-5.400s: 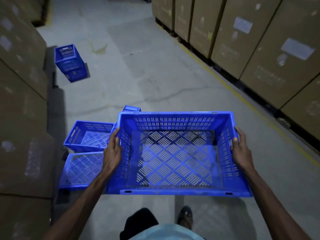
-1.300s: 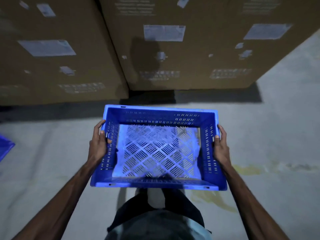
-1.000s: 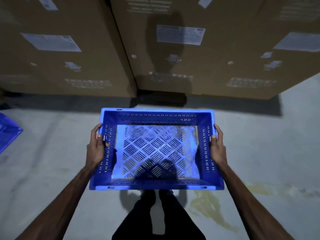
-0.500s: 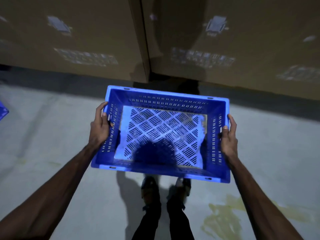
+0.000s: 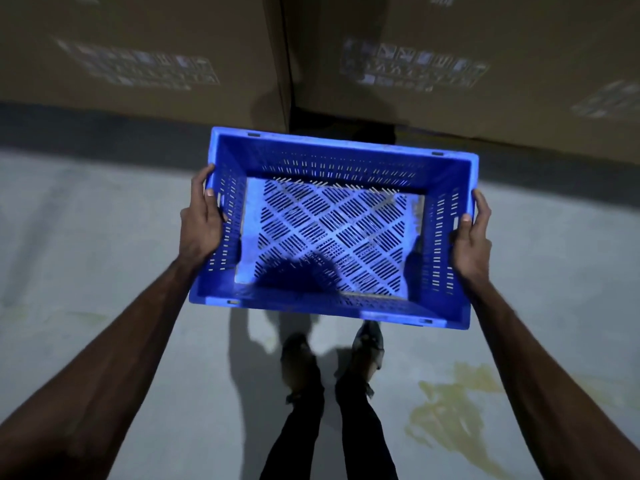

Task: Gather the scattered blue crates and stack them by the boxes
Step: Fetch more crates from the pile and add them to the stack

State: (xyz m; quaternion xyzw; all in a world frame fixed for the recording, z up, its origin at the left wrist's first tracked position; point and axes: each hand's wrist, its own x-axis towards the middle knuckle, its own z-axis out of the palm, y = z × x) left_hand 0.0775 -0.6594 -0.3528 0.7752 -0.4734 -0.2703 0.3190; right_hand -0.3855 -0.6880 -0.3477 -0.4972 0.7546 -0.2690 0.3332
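An empty blue slotted crate hangs in the air in front of me, above the grey floor, its far edge close to two large cardboard boxes. My left hand grips the crate's left wall, thumb over the rim. My right hand grips the right wall the same way. The crate sits slightly skewed, its right side a little lower in the view.
The cardboard boxes form a wall across the top, with a dark gap between them. My legs and shoes stand on the concrete floor below the crate. A yellowish stain marks the floor at the lower right.
I have turned from the aisle to face the boxes and stepped closer. My head has tilted down, and the crate has come lower toward the floor at the boxes' foot.
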